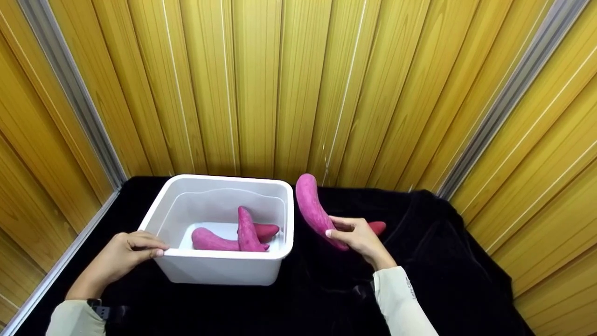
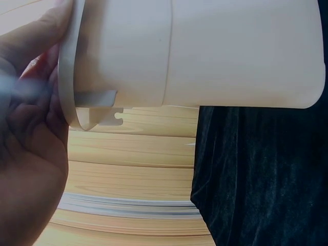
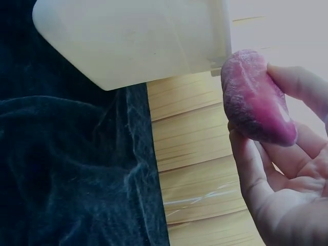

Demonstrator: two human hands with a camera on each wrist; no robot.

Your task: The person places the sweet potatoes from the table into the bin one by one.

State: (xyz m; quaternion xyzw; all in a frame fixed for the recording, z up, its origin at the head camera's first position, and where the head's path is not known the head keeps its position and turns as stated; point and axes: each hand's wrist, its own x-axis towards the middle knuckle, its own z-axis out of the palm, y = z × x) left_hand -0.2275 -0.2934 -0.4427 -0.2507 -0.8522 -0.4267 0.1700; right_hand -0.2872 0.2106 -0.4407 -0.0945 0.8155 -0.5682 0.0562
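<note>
A white plastic tub [image 1: 224, 270] stands on the black cloth. My left hand [image 1: 126, 254] grips its rim at the front left corner, thumb and fingers on either side of the rim [image 2: 69, 66]. Inside the tub lie a pink sweet potato [image 1: 212, 240], another crossing it [image 1: 249, 233], and a redder one [image 1: 267, 231] partly hidden behind. To the right of the tub, my right hand [image 1: 357, 235] pinches the lower end of a long, curved purple-pink sweet potato [image 1: 311, 205], which tilts up and left. In the right wrist view, this sweet potato [image 3: 256, 97] sits between thumb and fingers.
A reddish tip of another sweet potato [image 1: 378, 227] shows behind my right hand, mostly hidden. Black cloth [image 1: 447, 261] covers the surface. Yellow wood-patterned panels [image 1: 298, 93] rise behind and on both sides, with grey metal strips at the corners.
</note>
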